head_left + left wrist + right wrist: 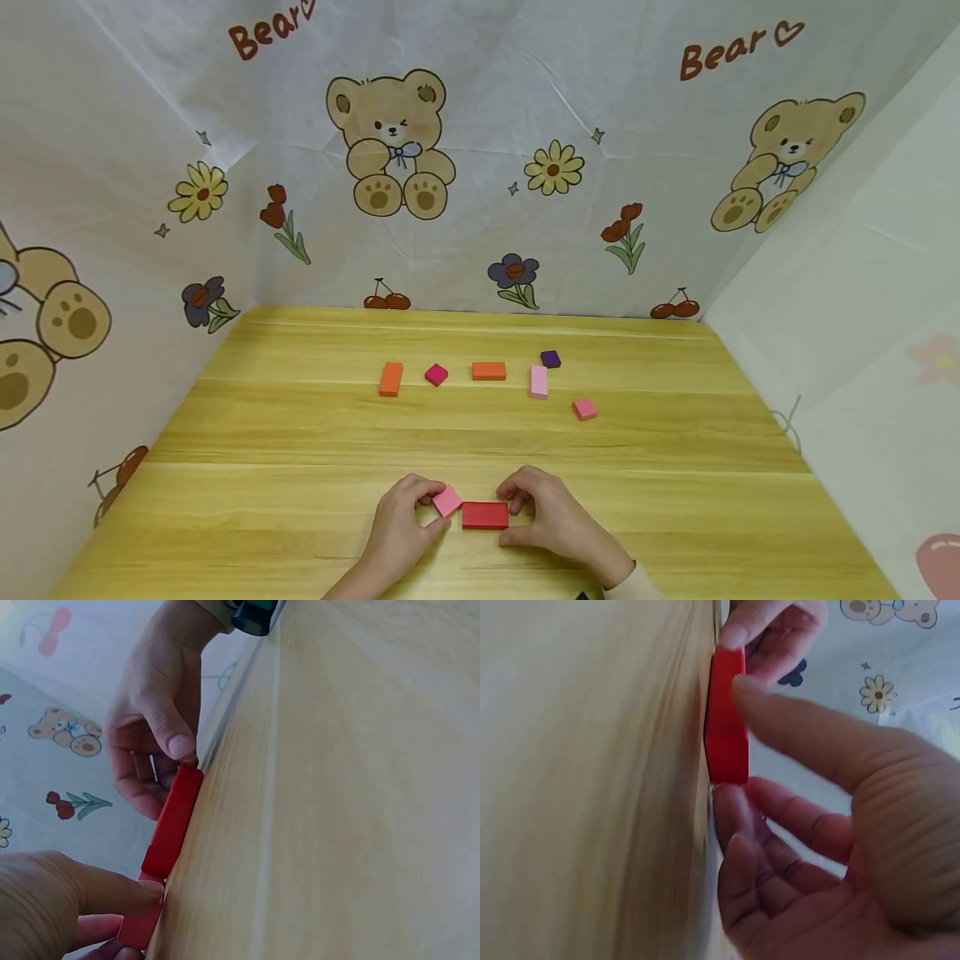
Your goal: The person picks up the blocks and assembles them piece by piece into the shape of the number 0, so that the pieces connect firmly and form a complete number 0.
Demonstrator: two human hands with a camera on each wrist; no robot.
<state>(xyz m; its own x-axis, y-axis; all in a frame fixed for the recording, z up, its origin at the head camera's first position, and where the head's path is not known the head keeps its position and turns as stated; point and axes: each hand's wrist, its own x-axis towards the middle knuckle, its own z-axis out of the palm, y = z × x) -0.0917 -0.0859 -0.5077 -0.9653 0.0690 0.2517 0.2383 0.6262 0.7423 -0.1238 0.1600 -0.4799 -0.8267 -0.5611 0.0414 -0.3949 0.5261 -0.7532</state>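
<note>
My left hand point(402, 523) pinches a small pink square block point(447, 502) by its edges, thumb in front and fingers behind. The corner of this block meets the left end of a red rectangular block point(485, 516), which lies flat on the table. Around the right end of the red block my right hand point(551, 517) curls, its thumb at the near side and its fingers at the far side. The left wrist view shows the right thumb point(180, 745) at that end. In the right wrist view the red block point(727, 712) stands between thumb and fingers.
Farther back on the wooden table point(300, 467) lie two orange blocks point(391, 379), a magenta block point(437, 375), a light pink block point(538, 382), a dark purple block point(551, 359) and another pink block point(585, 408). A bear-print cloth point(465, 250) hangs behind.
</note>
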